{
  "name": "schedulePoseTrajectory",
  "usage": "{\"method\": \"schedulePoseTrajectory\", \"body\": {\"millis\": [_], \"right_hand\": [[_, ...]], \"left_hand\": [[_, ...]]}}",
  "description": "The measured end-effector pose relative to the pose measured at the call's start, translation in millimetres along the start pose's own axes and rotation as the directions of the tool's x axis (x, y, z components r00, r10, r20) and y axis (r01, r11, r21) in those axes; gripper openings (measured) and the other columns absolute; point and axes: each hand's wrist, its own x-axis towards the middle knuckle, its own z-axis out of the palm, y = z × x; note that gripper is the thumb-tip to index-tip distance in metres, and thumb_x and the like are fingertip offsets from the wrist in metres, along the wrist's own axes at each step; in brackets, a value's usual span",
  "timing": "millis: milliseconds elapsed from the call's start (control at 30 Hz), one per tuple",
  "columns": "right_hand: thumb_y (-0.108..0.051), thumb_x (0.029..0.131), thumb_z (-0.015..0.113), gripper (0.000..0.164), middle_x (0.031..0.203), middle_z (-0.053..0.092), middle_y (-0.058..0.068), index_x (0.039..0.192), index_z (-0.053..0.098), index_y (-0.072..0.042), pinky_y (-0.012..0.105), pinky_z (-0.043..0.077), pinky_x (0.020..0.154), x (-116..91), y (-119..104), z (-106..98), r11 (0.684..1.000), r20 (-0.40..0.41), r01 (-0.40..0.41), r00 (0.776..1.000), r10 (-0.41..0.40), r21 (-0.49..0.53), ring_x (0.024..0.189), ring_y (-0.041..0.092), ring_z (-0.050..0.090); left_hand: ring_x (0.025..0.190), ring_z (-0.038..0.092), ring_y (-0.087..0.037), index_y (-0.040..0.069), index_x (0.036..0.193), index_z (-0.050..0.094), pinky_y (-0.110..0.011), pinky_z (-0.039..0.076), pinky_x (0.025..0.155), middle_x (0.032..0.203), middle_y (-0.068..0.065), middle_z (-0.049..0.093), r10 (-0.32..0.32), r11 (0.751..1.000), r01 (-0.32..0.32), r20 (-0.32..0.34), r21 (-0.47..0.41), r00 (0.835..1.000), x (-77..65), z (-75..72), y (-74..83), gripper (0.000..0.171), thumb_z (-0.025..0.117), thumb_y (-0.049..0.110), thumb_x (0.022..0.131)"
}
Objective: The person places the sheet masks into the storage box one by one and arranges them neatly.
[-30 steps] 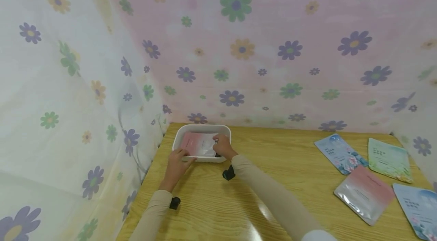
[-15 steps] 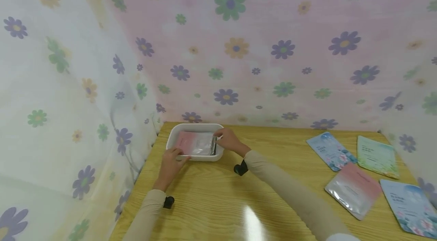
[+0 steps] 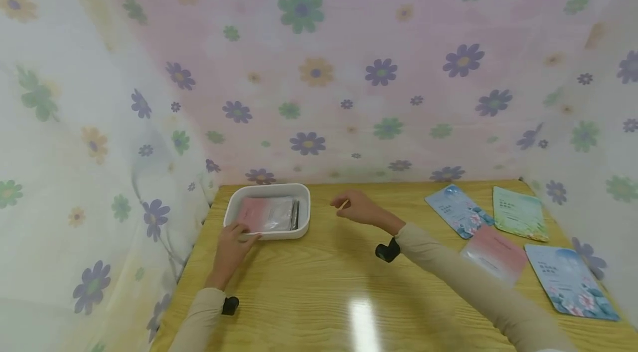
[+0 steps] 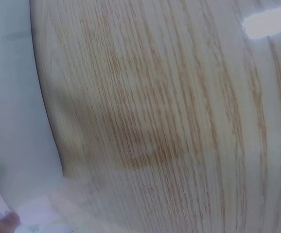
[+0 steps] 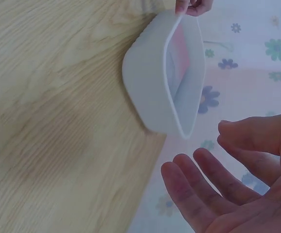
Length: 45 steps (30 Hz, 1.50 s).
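Observation:
A white plastic bin [image 3: 305, 226] stands at the back left of the table. Inside it lies a pink-and-silver sheet mask packet [image 3: 255, 212], with dark and silvery packet edges [image 3: 296, 216] upright along its right side. My left hand [image 3: 230, 247] pinches the bin's front rim near the left corner, fingers inside and thumb outside. My right hand [image 3: 360, 209] hovers to the right of the bin, holding nothing; in the right wrist view its fingers [image 5: 183, 187] are loosely bent and apart.
On the table's right lie a blue mask packet [image 3: 456, 209], a green one [image 3: 520, 212], another pink-and-silver one [image 3: 498, 252] partly behind my right sleeve, and a second blue one [image 3: 570, 280]. Flowered cloth [image 3: 344, 130] closes off the back and sides of the wooden table [image 3: 309, 296].
My right hand has let go of the packets at the bin's right end and moved out to the right. My left hand stays on the rim. The head view has swung right.

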Motion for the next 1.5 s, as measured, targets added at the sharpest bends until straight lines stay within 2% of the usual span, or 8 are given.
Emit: {"method": "schedulePoseTrajectory", "body": {"millis": [267,433,567,733,867,1100,1367,1500], "right_hand": [[-0.006,0.092,0.061,0.029,0.111,0.061,0.018,0.12,0.061,0.001,0.035,0.053,0.066,-42,13,-32,0.996,-0.039,-0.059,0.997,0.061,0.069,0.091,0.029,0.064],[-0.008,0.092,0.06,0.031,0.114,0.061,0.017,0.122,0.06,-0.001,0.035,0.053,0.069,-63,20,-51,0.99,-0.065,-0.11,0.991,0.115,0.084,0.096,0.031,0.062],[-0.012,0.093,0.059,0.034,0.117,0.059,0.019,0.125,0.058,0.0,0.037,0.053,0.072,-78,24,-63,0.989,-0.066,-0.116,0.99,0.122,0.095,0.098,0.032,0.061],[-0.011,0.093,0.06,0.035,0.119,0.058,0.022,0.126,0.056,0.002,0.041,0.053,0.075,-97,33,-82,0.987,-0.106,-0.119,0.986,0.13,0.104,0.1,0.034,0.061],[-0.009,0.093,0.061,0.036,0.119,0.057,0.024,0.125,0.055,0.004,0.043,0.053,0.075,-111,41,-98,0.991,-0.124,-0.117,0.984,0.125,0.069,0.101,0.036,0.06],[-0.013,0.091,0.064,0.035,0.117,0.06,0.022,0.123,0.058,0.002,0.04,0.052,0.077,-138,59,-120,0.987,-0.156,-0.15,0.978,0.139,-0.063,0.1,0.035,0.06],[-0.016,0.092,0.063,0.04,0.119,0.055,0.023,0.126,0.053,0.004,0.043,0.051,0.078,-166,72,-137,0.97,-0.132,-0.241,0.963,0.234,-0.039,0.103,0.036,0.058],[-0.016,0.092,0.063,0.043,0.122,0.053,0.025,0.128,0.051,0.004,0.041,0.051,0.077,-179,83,-144,0.964,-0.123,-0.263,0.959,0.256,-0.042,0.104,0.038,0.057]], "left_hand": [[0.071,0.054,-0.032,0.0,0.073,0.062,-0.047,0.042,0.069,0.076,-0.013,0.059,0.007,1.0,-0.008,-0.013,-0.004,1.0,3.2,-6.4,5.8,0.029,0.088,0.011,0.063],[0.071,0.054,-0.03,0.003,0.073,0.06,-0.045,0.041,0.069,0.076,-0.012,0.058,-0.003,1.0,0.003,0.023,0.006,1.0,-1.5,-9.7,5.1,0.029,0.086,0.012,0.066],[0.068,0.054,-0.029,0.005,0.071,0.06,-0.044,0.041,0.067,0.074,-0.011,0.058,-0.001,1.0,0.001,0.004,0.03,1.0,-9.1,-13.5,2.4,0.029,0.087,0.011,0.063],[0.068,0.054,-0.03,0.004,0.073,0.061,-0.045,0.042,0.068,0.074,-0.012,0.058,0.028,0.999,-0.028,-0.002,0.017,1.0,-8.2,-14.2,0.8,0.029,0.088,0.011,0.063],[0.068,0.054,-0.029,0.003,0.073,0.061,-0.045,0.042,0.067,0.074,-0.012,0.058,0.027,1.0,-0.027,0.002,0.011,1.0,-4.4,-11.9,3.2,0.03,0.088,0.013,0.063],[0.069,0.054,-0.031,0.001,0.074,0.062,-0.045,0.042,0.069,0.075,-0.012,0.058,-0.01,1.0,0.01,0.023,0.0,1.0,0.7,-10.5,12.9,0.029,0.087,0.011,0.064],[0.069,0.054,-0.03,0.0,0.074,0.062,-0.046,0.04,0.069,0.075,-0.012,0.059,-0.016,1.0,0.016,0.015,0.001,1.0,1.3,-8.7,12.8,0.028,0.087,0.01,0.064],[0.069,0.055,-0.031,-0.001,0.074,0.063,-0.047,0.041,0.069,0.075,-0.012,0.059,0.005,1.0,-0.005,-0.004,-0.004,1.0,0.8,-7.8,13.2,0.028,0.087,0.009,0.063]]}}
